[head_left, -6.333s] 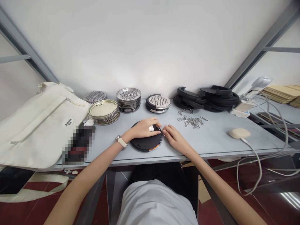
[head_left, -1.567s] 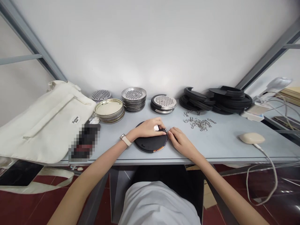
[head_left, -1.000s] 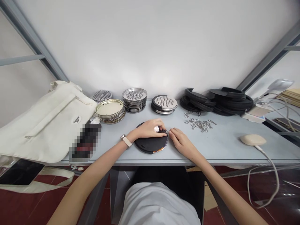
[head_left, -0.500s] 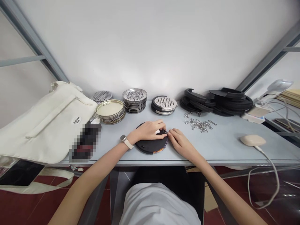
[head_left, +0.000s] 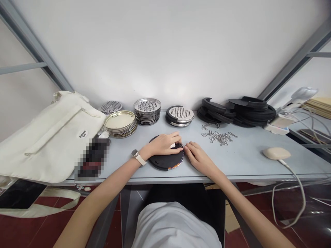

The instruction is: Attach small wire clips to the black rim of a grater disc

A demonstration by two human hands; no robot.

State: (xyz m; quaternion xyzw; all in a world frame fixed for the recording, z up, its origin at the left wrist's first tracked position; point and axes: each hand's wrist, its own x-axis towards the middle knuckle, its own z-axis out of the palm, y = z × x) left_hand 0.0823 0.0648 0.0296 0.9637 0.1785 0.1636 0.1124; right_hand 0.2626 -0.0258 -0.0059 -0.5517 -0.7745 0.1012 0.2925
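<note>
The black disc (head_left: 167,161) lies flat on the worktop (head_left: 238,162), close to the near edge and about midway between the left and right ends. Being round, it has no clear long axis; its dark face points up, and the bare metal part of its rim, with an orange patch (head_left: 174,166), faces right and toward the near edge.

The left hand (head_left: 165,144) rests palm down over the far part of the disc, half closed, forefinger and thumb curled around a small wire clip (head_left: 181,146) at the rim; whether they grip it is too small to tell. The clip's long axis slants from far left to near right. The right hand (head_left: 198,155) is pinched nearly shut at the clip's right end, its fingertips beside the disc's rim and its other fingers folded.

Toward the far edge, from left to right, stand a gold-coloured lid stack (head_left: 119,120), a silver grater stack (head_left: 147,106), a black-edged grater pile (head_left: 181,113) and two black ring piles (head_left: 214,111). Loose clips (head_left: 218,137) are scattered in front of the ring piles. A cream bag (head_left: 51,137) covers the left end, and a beige rounded device (head_left: 276,153) with a cable sits near the right end.
</note>
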